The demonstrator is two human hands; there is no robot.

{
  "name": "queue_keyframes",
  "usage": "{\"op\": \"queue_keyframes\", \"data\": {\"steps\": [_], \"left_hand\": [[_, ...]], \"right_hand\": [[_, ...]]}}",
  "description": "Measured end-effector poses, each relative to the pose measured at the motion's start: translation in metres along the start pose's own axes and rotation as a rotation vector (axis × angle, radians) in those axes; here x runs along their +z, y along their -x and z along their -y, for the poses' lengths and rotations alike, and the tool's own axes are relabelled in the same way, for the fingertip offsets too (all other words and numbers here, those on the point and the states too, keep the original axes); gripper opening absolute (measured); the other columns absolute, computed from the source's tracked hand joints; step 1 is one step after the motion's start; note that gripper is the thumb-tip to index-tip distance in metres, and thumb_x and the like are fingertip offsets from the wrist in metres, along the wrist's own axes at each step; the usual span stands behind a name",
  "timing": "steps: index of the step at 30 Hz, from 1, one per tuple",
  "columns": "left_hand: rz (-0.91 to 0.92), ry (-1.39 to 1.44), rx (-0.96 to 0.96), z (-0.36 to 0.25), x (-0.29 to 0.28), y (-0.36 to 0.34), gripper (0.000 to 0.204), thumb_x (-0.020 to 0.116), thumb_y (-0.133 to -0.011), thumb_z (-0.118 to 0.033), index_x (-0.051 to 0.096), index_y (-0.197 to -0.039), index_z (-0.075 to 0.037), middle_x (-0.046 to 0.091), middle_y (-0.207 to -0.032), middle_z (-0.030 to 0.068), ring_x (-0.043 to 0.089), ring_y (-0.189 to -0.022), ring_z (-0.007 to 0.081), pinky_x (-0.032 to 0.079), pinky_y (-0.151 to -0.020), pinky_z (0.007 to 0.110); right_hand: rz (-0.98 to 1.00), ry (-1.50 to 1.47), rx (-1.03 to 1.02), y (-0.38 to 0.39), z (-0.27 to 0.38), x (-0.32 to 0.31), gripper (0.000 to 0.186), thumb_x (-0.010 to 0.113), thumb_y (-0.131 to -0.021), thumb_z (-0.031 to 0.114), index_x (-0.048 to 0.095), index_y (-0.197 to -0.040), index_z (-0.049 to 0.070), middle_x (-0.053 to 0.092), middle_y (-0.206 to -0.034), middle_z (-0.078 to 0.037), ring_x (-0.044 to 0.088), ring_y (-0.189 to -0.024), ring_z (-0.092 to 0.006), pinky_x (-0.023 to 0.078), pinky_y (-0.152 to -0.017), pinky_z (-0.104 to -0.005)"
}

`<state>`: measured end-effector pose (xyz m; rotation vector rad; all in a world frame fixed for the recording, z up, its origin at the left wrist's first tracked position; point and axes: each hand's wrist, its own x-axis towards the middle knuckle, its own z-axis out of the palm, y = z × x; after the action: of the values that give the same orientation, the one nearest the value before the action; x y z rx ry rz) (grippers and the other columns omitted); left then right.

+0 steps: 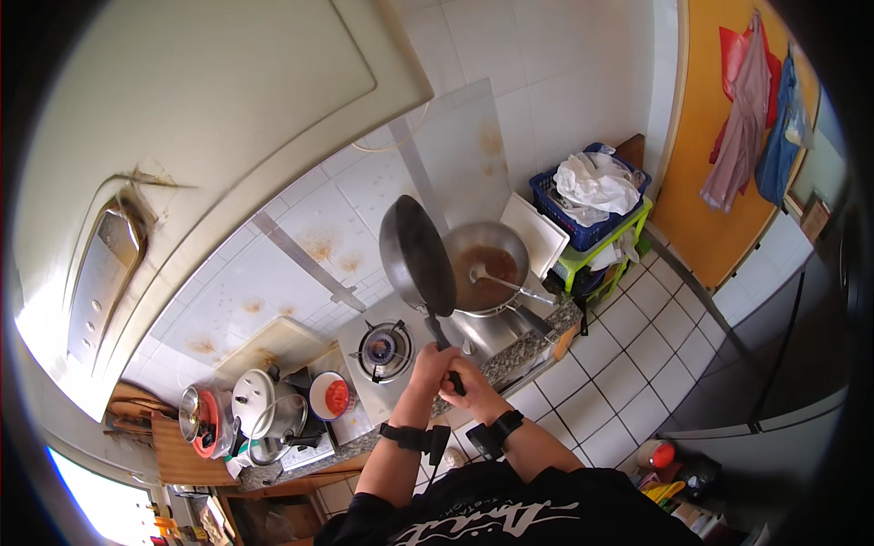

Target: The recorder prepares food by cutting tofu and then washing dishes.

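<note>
Since the pan (421,259) looks heavy and is tipped on its edge, the left hand (432,371) and right hand (472,387) both wrap their fingers around its handle (440,333), probably for steadiness. It hangs above the table (513,360), between the uncovered burner (383,351) and the wok (492,233) near the right end, while both forearms reach forward and converge.

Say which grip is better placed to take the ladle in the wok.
Probably the right grip: it sits slightly nearer the ladle handle, which points right. The left grip is farther; both hold the pan handle.
</note>
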<state>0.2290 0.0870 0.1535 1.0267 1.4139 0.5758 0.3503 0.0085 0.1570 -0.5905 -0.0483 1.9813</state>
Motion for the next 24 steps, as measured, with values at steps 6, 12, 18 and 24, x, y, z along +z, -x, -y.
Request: {"op": "queue_keyframes", "data": {"steps": [6, 12, 18, 24], "left_hand": [[-0.119, -0.360, 0.067, -0.014, 0.021, 0.016, 0.040, 0.083, -0.091, -0.032, 0.069, -0.103, 0.004, 0.065, -0.067, 0.0086, 0.062, -0.049, 0.0185, 0.052, -0.045, 0.036], [-0.133, -0.433, 0.188, -0.017, 0.039, 0.027, 0.046, 0.083, -0.089, -0.034, 0.069, -0.107, 0.006, 0.072, -0.075, 0.0158, 0.068, -0.054, 0.0241, 0.056, -0.051, 0.041], [-0.018, -0.087, 0.065, 0.015, 0.020, 0.045, 0.038, 0.078, -0.090, -0.031, 0.071, -0.108, 0.002, 0.073, -0.078, 0.0159, 0.071, -0.059, 0.0259, 0.058, -0.057, 0.042], [0.126, 0.488, -0.061, 0.080, -0.041, 0.066, 0.031, 0.072, -0.099, -0.025, 0.070, -0.119, -0.001, 0.069, -0.083, 0.0117, 0.067, -0.057, 0.0255, 0.055, -0.048, 0.038]], "right_hand": [[0.089, -0.185, 0.068, -0.005, -0.004, -0.014, 0.040, 0.062, -0.103, 0.038, 0.051, -0.072, 0.016, 0.049, -0.055, 0.000, 0.045, -0.037, -0.0146, 0.033, -0.033, -0.0276], [0.180, -0.213, 0.046, -0.002, -0.009, -0.030, 0.041, 0.062, -0.101, 0.036, 0.049, -0.069, 0.016, 0.048, -0.052, -0.003, 0.046, -0.038, -0.0175, 0.034, -0.032, -0.0299], [-0.005, 0.209, -0.025, 0.019, -0.014, -0.019, 0.020, 0.060, -0.100, 0.021, 0.058, -0.084, 0.010, 0.058, -0.066, -0.006, 0.057, -0.048, -0.0185, 0.044, -0.042, -0.0312], [-0.090, 0.497, -0.023, 0.003, -0.055, 0.000, 0.017, 0.064, -0.093, 0.005, 0.062, -0.109, -0.001, 0.063, -0.070, -0.011, 0.062, -0.050, -0.0240, 0.047, -0.044, -0.0376]]}}
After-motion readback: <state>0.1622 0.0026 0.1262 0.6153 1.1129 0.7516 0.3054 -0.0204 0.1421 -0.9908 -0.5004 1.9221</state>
